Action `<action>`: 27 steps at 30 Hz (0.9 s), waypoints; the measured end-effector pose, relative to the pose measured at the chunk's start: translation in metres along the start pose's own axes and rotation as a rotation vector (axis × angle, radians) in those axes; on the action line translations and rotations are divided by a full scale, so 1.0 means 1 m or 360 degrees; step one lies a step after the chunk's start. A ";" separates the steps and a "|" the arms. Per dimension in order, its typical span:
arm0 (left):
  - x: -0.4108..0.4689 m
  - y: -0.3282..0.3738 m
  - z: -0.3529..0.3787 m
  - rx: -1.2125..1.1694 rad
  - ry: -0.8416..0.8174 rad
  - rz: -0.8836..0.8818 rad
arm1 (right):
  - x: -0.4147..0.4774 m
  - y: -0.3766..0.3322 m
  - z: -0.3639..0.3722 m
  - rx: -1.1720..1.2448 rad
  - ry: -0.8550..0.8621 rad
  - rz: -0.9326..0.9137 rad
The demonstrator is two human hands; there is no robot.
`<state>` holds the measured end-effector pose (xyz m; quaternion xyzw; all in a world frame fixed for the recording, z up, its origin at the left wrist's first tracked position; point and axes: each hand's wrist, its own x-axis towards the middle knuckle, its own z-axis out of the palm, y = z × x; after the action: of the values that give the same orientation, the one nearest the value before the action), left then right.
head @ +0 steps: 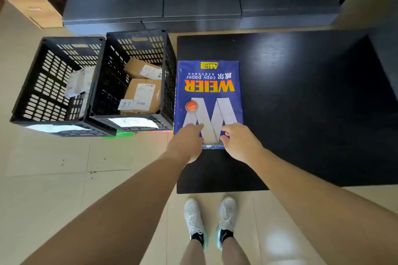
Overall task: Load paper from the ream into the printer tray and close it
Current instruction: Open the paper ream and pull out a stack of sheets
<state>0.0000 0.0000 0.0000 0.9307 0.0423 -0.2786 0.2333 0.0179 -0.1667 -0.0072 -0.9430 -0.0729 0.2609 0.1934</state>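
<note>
A blue ream of copy paper with yellow lettering lies flat on the left part of a low black table. Both hands rest on the ream's near end. My left hand covers its near left corner, fingers curled over the wrapper edge. My right hand sits on the near right corner, fingers bent onto the wrapper. Whether either hand pinches the wrapper is hidden under the fingers. No printer or tray is in view.
Two black slotted crates stand on the tiled floor left of the table: one with papers, one with cardboard parcels. Dark grey boxes are stacked behind. My white shoes stand at the table's near edge.
</note>
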 end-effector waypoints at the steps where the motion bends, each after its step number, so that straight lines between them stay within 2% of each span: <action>1: 0.004 0.000 0.001 0.0011 0.0000 0.0005 | 0.005 0.001 0.002 0.0000 0.0002 0.0014; 10: 0.018 -0.007 0.014 0.0208 0.0086 0.0097 | 0.015 -0.004 0.017 -0.0151 0.0129 -0.0016; 17: 0.016 -0.009 0.023 0.0326 0.0187 0.0143 | 0.017 -0.005 0.022 -0.0075 0.0173 0.0035; 27: 0.013 -0.006 0.028 0.0264 0.0261 0.0089 | 0.019 -0.005 0.024 0.0171 0.0082 0.0097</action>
<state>-0.0042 -0.0082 -0.0306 0.9672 0.0121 -0.1976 0.1589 0.0216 -0.1491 -0.0333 -0.9394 -0.0251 0.2459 0.2377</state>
